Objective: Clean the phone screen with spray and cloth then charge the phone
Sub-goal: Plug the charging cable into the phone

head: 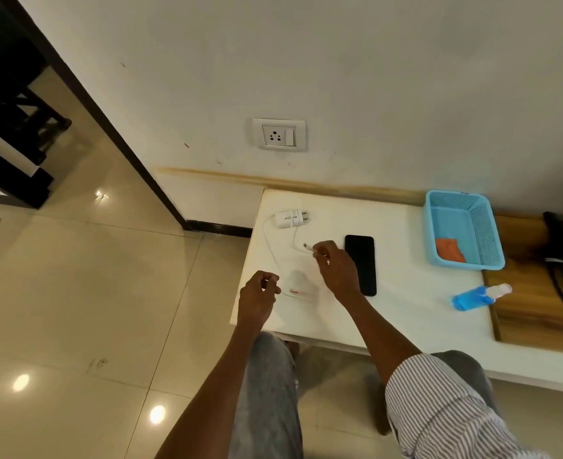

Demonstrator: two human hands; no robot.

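A: Nearest to the camera, the left hand (258, 294) is hovering at the table (406, 313) edge, fingers curled; it appears to be pinching the white cable (268, 240) near its lower loop, though that contact is too small to confirm.

B: And the right hand (334, 270)?

A: It is pinching the cable's connector end (307, 247) between thumb and fingertips, just left of the phone (361, 265). The phone is lying flat, screen dark, not yet plugged in.

B: Cleaning status?

A: Judged complete: the spray bottle (480, 297) is lying on its side well right of the phone, and the orange cloth (449, 250) is sitting inside the blue basket (434, 226).

B: Remaining?

A: Connector into phone, then the charger (290, 218), which is resting farther back on the table, into the wall socket (279, 134) above. Charging is looking barely begun.
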